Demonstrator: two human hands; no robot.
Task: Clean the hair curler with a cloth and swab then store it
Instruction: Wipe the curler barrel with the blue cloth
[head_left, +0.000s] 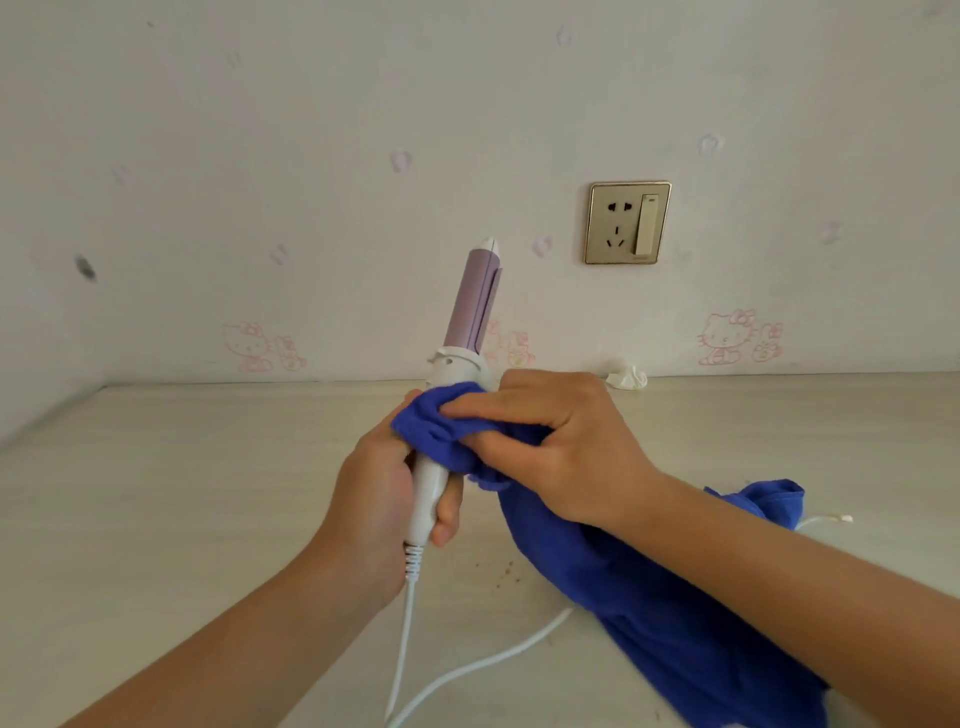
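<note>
— Above the pale, matte table (156, 493), what is the person doing?
— Working through the cloth step. The soft blue cloth (649, 613) is trailing across the tabletop, its bunched end wrapping the hair curler (475, 301) where the glossy white handle is meeting the smooth lilac barrel. The curler is standing upright, off the table.
— And the hands?
— The right hand (561, 447) is pinching the cloth round that joint. The left hand (374, 483) is gripping the handle's lower end, above the thin white cord (467, 670).
— Next?
— Likely sliding the cloth up the barrel; no swab is showing.
</note>
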